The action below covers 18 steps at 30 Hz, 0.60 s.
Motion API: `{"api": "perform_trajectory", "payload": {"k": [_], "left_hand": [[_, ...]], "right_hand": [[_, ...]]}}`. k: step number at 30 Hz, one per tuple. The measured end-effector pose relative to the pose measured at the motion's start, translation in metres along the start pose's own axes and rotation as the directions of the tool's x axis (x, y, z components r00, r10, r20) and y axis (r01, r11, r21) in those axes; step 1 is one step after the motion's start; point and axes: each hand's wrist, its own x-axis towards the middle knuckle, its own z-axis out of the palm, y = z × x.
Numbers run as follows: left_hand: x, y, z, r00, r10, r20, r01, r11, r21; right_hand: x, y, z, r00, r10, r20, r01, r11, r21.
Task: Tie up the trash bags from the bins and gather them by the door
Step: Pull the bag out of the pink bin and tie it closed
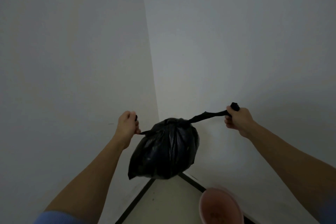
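Two hands are seen in the head view, each closed round one twisted end of a black bag (163, 151). The left hand (127, 125) is curled tight on the short left end, just beside the bag's top. The right hand (238, 120) is fisted round the longer right end, whose tip is seen sticking out above the fist. Both ends are pulled taut away from a knot (171, 122) at the bag's top.

The bag is held up off the floor (163, 203), in front of the corner where two pale walls meet, and the corner's foot is hidden by it. A dark skirting strip (138, 198) is seen along each wall's base. A pink bin (209, 194) is stood on the floor below and right of the bag, apart from it and cut off by the lower edge. Faint marks inside it are too blurred to be read. A blue sleeve (54, 218) is seen at lower left.
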Motion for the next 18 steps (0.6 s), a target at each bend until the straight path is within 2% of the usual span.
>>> {"api": "perform_trajectory", "payload": {"k": [1, 2, 3, 5, 6, 7, 8, 9, 11, 13, 15, 18], "left_hand": [[0.0, 0.0, 0.004, 0.992, 0.124, 0.04, -0.13, 0.96, 0.248], [-0.002, 0.002, 0.009, 0.967, 0.22, 0.129, -0.255, 0.844, 0.472], [-0.005, 0.005, 0.013, 0.936, 0.252, 0.246, -0.352, 0.695, 0.627], [-0.01, 0.012, 0.019, 0.895, 0.166, 0.414, -0.444, 0.421, 0.791], [-0.012, 0.015, 0.021, 0.895, 0.088, 0.437, -0.442, 0.309, 0.842], [-0.014, 0.019, 0.023, 0.899, 0.006, 0.439, -0.427, 0.24, 0.872], [-0.015, 0.023, 0.025, 0.893, -0.071, 0.445, -0.417, 0.245, 0.875], [-0.017, 0.026, 0.029, 0.872, -0.128, 0.473, -0.412, 0.329, 0.849], [-0.019, 0.031, 0.035, 0.834, -0.134, 0.535, -0.366, 0.59, 0.72], [-0.022, 0.036, 0.039, 0.85, -0.067, 0.522, -0.281, 0.781, 0.557], [-0.025, 0.039, 0.041, 0.865, -0.03, 0.501, -0.227, 0.867, 0.444], [-0.027, 0.045, 0.04, 0.864, -0.009, 0.504, -0.237, 0.875, 0.422]], "right_hand": [[-0.002, -0.002, 0.004, 1.0, -0.001, 0.003, 0.0, 1.0, 0.017], [-0.003, -0.005, 0.009, 1.0, 0.0, 0.01, -0.001, 0.999, 0.043], [-0.004, -0.011, 0.012, 1.0, 0.002, 0.027, -0.004, 0.997, 0.076], [-0.008, -0.025, 0.017, 0.996, 0.004, 0.092, -0.015, 0.992, 0.127], [-0.009, -0.032, 0.019, 0.992, -0.002, 0.129, -0.016, 0.991, 0.135], [-0.009, -0.04, 0.02, 0.987, -0.014, 0.161, -0.01, 0.989, 0.145], [-0.01, -0.048, 0.021, 0.982, -0.036, 0.186, 0.003, 0.985, 0.174], [-0.011, -0.057, 0.022, 0.976, -0.066, 0.21, 0.018, 0.975, 0.223], [-0.015, -0.072, 0.021, 0.955, -0.137, 0.265, 0.038, 0.937, 0.347], [-0.021, -0.073, 0.021, 0.937, -0.163, 0.309, 0.025, 0.913, 0.406], [-0.027, -0.05, 0.026, 0.941, -0.091, 0.327, -0.017, 0.949, 0.314], [-0.036, -0.004, 0.044, 0.934, 0.052, 0.353, -0.047, 0.999, -0.021]]}}
